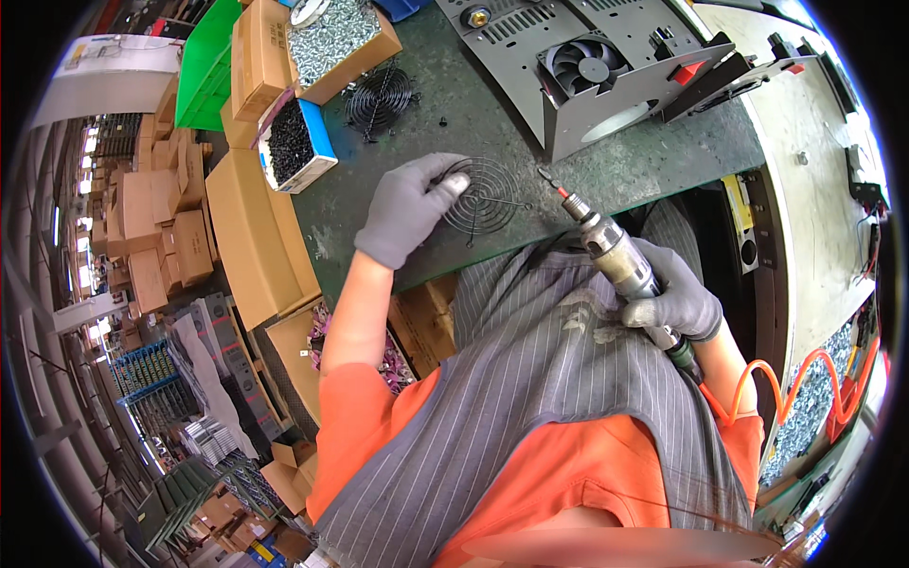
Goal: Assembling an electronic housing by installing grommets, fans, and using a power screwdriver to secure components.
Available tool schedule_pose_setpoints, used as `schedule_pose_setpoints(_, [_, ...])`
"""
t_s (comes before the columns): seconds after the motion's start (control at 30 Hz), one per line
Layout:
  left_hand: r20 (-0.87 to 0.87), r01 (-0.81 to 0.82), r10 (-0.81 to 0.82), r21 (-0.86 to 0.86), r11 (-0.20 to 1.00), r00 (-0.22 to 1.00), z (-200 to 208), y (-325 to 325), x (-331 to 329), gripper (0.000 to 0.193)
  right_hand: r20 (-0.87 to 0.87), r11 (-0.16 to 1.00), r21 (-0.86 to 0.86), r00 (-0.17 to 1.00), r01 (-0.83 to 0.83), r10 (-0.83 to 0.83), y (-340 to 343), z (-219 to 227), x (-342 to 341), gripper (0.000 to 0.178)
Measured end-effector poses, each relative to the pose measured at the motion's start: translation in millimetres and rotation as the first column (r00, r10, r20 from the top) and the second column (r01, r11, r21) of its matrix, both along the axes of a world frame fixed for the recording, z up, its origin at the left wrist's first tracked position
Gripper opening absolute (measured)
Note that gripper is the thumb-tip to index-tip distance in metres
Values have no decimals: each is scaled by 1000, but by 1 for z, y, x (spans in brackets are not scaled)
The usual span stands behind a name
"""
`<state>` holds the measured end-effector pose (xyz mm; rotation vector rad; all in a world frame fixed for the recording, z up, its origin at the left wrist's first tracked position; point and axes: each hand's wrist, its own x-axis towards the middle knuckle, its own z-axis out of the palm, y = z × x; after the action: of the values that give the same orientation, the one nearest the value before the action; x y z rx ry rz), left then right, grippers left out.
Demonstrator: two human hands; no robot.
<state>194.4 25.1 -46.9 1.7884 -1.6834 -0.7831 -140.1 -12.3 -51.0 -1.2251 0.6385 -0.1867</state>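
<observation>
My left hand point(407, 210), in a grey glove, pinches the left edge of a round wire fan guard point(494, 201) between thumb and fingers, just over the near part of the dark workbench point(445, 104). Wrapped around the body of an air screwdriver point(620, 260) is my gloved right hand point(677, 298). The tool's bit points up and left, to the right of the guard and apart from it. Beyond both hands sits a grey sheet-metal housing point(511, 80) with a black fan point(589, 68) in it.
More black fan guards point(379, 99) lie at the back left, near a small box of black screws point(291, 147) and a carton of silver screws point(333, 43). A green bin point(204, 71) stands behind. An orange coiled hose point(784, 393) runs along my right arm.
</observation>
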Motion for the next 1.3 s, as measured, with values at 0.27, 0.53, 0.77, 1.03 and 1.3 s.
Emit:
schedule_pose_setpoints(0.27, [519, -178, 246, -177, 968, 819, 0, -51, 9, 25, 36, 988, 141, 997, 68, -74, 3, 6, 4, 75])
schedule_pose_setpoints(0.53, [734, -98, -10, 103, 990, 679, 5, -82, 12, 24, -10, 997, 65, 999, 34, -33, 2, -1, 8, 68])
schedule_pose_setpoints(0.77, [716, -143, 13, 122, 982, 698, 14, -70, 2, 24, 83, 999, 36, 996, 19, -22, -1, -2, 15, 80])
schedule_pose_setpoints(1.03, [-951, 25, 157, 156, 988, -266, -13, -4, -50, 18, 77, 999, 38, 996, 31, -34, -4, 15, 27, 77])
schedule_pose_setpoints(1.3, [-936, 29, 110, 106, 994, -335, -17, -2, -66, 18, 64, 1000, -11, 998, -20, 20, -4, 17, 31, 73])
